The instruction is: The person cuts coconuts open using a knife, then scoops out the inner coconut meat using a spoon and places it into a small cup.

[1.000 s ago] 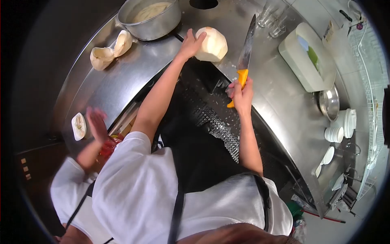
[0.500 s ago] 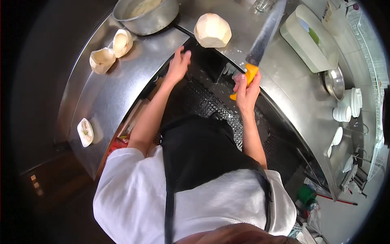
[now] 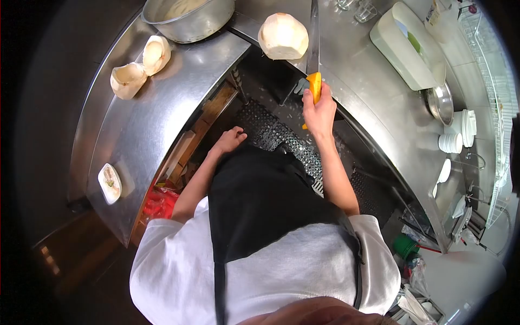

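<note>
My right hand (image 3: pixel 318 111) is wrapped round the yellow handle of a large knife (image 3: pixel 314 40). The long blade points away from me, just to the right of a peeled whole coconut (image 3: pixel 283 37) on the steel counter; I cannot tell whether they touch. Low in front of the black apron, my left hand (image 3: pixel 230 140) holds nothing, its fingers loosely bent and slightly apart. Two hollow coconut pieces (image 3: pixel 128 81) lie side by side on the left counter.
A big metal pot (image 3: pixel 192 24) stands at the back left. On the left counter (image 3: pixel 157 103) is a small white dish (image 3: pixel 110 184). To the right are a pale plastic bin (image 3: pixel 401 54), a steel bowl (image 3: pixel 440 104), stacked white cups (image 3: pixel 450 143) and glasses (image 3: pixel 365 12).
My left hand has dropped from the counter edge back towards the apron. My right hand has moved left and slightly forward, bringing the knife upright beside the whole coconut.
</note>
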Available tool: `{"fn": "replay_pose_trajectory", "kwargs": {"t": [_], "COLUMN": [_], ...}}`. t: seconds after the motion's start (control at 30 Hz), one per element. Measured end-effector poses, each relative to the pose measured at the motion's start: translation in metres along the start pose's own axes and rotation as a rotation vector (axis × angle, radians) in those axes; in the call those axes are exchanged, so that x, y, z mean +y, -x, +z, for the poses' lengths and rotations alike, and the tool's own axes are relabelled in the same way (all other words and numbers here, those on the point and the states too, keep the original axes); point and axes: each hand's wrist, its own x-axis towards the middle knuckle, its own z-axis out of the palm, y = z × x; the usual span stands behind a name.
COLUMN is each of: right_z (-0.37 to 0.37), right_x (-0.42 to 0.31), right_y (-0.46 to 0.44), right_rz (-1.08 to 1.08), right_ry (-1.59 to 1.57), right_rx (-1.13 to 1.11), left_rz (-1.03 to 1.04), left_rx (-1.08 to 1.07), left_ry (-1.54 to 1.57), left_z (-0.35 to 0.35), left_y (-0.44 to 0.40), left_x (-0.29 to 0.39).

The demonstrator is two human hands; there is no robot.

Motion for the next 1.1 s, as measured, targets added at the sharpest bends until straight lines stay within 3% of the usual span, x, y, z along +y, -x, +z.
{"fn": "replay_pose_trajectory", "kwargs": {"t": [0.13, 0.27, 0.33, 0.6, 0.77, 1.0, 1.1], "right_z": [-0.001, 0.006, 0.004, -0.003, -0.014, -0.016, -0.014], "right_x": [-0.018, 0.008, 0.004, -0.010, -0.042, -0.038, -0.039], "right_y": [0.003, 0.009, 0.014, 0.019, 0.033, 0.040, 0.040], "right_rz": [-0.093, 0.021, 0.008, -0.130, 0.057, 0.113, 0.104], "right_ry": [-0.007, -0.154, -0.103, -0.149, -0.508, -0.652, -0.570], "right_rx": [0.070, -0.135, -0.126, -0.089, -0.212, -0.255, -0.179], "left_rz": [-0.036, -0.062, -0.071, 0.045, 0.048, 0.023, 0.014], "left_rx": [-0.057, -0.026, -0.027, -0.093, -0.120, -0.118, -0.103], "left_ry": [0.023, 0.094, 0.094, -0.025, -0.045, -0.027, -0.039], "left_z": [0.000, 0.009, 0.010, 0.014, 0.014, 0.009, 0.005], "left_y": [-0.003, -0.007, -0.007, -0.016, -0.019, -0.022, -0.022], "left_x": [0.005, -0.001, -0.003, -0.010, -0.018, -0.040, -0.049]}}
